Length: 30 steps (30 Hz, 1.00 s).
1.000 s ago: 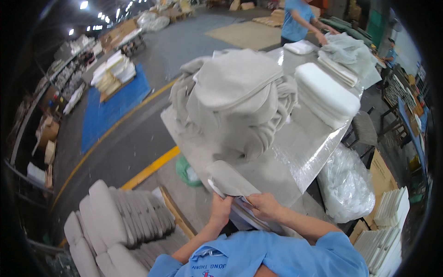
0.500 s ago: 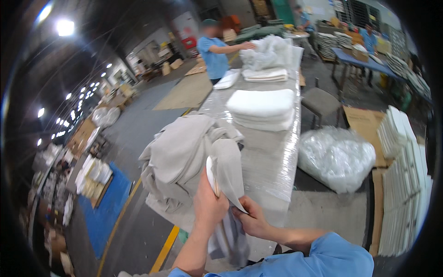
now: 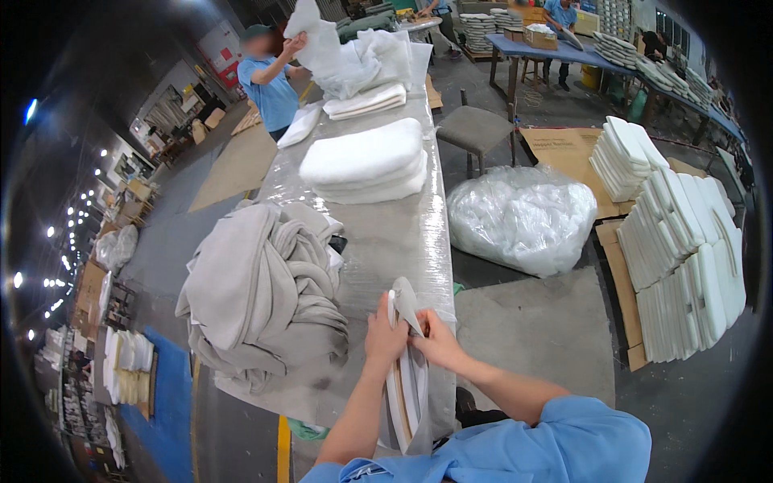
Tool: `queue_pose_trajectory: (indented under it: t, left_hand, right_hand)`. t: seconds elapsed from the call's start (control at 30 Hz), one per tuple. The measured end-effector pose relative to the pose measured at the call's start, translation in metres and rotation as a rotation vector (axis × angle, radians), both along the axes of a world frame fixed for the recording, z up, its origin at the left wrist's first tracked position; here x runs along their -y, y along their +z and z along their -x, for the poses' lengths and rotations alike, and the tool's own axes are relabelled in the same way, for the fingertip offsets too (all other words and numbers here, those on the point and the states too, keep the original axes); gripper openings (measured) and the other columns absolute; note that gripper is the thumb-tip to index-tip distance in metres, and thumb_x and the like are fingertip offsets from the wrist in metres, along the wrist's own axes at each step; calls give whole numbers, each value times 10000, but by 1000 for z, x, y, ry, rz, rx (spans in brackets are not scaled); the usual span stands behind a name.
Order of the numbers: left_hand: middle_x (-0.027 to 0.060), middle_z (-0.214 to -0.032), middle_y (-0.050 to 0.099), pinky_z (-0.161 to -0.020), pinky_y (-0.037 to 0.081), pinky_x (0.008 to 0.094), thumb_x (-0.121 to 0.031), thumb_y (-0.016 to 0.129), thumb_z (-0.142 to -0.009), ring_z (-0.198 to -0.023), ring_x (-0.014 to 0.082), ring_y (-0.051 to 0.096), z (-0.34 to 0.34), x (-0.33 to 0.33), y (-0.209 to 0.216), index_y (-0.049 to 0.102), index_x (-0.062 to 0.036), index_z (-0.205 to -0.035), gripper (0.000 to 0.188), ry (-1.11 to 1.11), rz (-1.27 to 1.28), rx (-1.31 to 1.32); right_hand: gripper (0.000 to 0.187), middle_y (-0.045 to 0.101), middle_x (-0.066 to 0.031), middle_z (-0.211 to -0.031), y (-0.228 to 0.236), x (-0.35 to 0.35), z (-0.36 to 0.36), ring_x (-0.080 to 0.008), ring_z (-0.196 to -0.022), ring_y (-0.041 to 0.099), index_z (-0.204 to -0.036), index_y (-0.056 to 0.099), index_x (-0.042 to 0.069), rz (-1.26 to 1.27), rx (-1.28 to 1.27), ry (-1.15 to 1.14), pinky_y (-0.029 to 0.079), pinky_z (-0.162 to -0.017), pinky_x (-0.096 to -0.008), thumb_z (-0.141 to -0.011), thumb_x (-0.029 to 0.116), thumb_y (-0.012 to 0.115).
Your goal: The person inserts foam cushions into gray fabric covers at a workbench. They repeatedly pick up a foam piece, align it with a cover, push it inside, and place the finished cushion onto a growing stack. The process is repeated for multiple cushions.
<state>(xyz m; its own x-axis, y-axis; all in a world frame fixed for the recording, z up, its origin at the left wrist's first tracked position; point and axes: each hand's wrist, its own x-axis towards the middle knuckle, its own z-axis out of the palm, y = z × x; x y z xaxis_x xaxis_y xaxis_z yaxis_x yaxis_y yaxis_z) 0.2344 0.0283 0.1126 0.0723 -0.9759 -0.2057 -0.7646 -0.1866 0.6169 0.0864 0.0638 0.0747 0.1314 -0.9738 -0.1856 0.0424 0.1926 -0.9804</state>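
Close to my body I hold a grey fabric cushion cover (image 3: 408, 304) on edge, with a slim white pad (image 3: 393, 414) showing in its opening and a tan strip along it. My left hand (image 3: 386, 336) is closed round the pad and cover from the left. From the right, my right hand (image 3: 437, 342) pinches the cover's edge near its top. Its fingertips are partly hidden by the fabric. Just left of my hands, a large heap of grey fabric covers (image 3: 254, 282) lies on the plastic-wrapped table (image 3: 386, 233).
Folded white padding (image 3: 366, 157) is stacked farther up the table. At the far end a co-worker (image 3: 272, 88) lifts white wadding (image 3: 312, 40). On the right are a chair (image 3: 477, 129), a bag of clear plastic (image 3: 522, 217) and stacked white pads (image 3: 676, 249).
My view has turned right, so the table and heap sit farther left. The cover has come down closer to my body, showing more of the pad's edge. The co-worker has raised the wadding.
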Motion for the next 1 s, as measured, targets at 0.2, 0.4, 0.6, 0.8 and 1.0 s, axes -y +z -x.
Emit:
queue_pose_trajectory:
  t: [0.2,0.4,0.6,0.8,1.0]
  left_hand:
    - [203,-1464,585,-1073,497,413,-175,669,-914,-1247,338,642,-31,50,-38,539,-78,-1533,640,-98,232,-467]
    - [119,-1312,702,-949,543,307,-65,660,-922,-1132,209,688,-13,64,-39,697,-57,-1336,415,-51,170,-606]
    - [66,-1171,730,-768,530,304,-11,668,-935,-892,157,671,10,57,-32,717,-58,-1257,330,-115,441,-400]
    - [155,-1071,673,-782,537,423,-37,682,-925,-922,372,673,1,50,-5,680,-15,-1006,84,-109,519,-143]
    - [79,-1009,668,-760,530,345,-49,680,-977,-899,188,656,15,58,-16,668,-21,-1019,52,-101,417,-297]
  right_hand:
    - [183,669,-81,-802,27,51,1,-190,-750,634,-978,655,21,167,-309,-10,512,-704,-346,-829,102,724]
    - [180,686,-46,-769,9,73,9,-147,-716,616,-915,716,15,134,-283,-70,497,-671,-340,-954,189,697]
    - [400,660,31,-758,-13,92,21,-78,-698,565,-930,731,8,-93,96,-48,460,-629,-305,-1103,336,581]
    - [493,597,22,-691,-15,86,-1,-94,-651,530,-870,702,30,136,206,-21,430,-613,-306,-1115,424,534]
    - [557,667,-47,-788,-46,143,8,-133,-732,608,-975,694,27,190,439,-253,487,-720,-285,-1146,476,412]
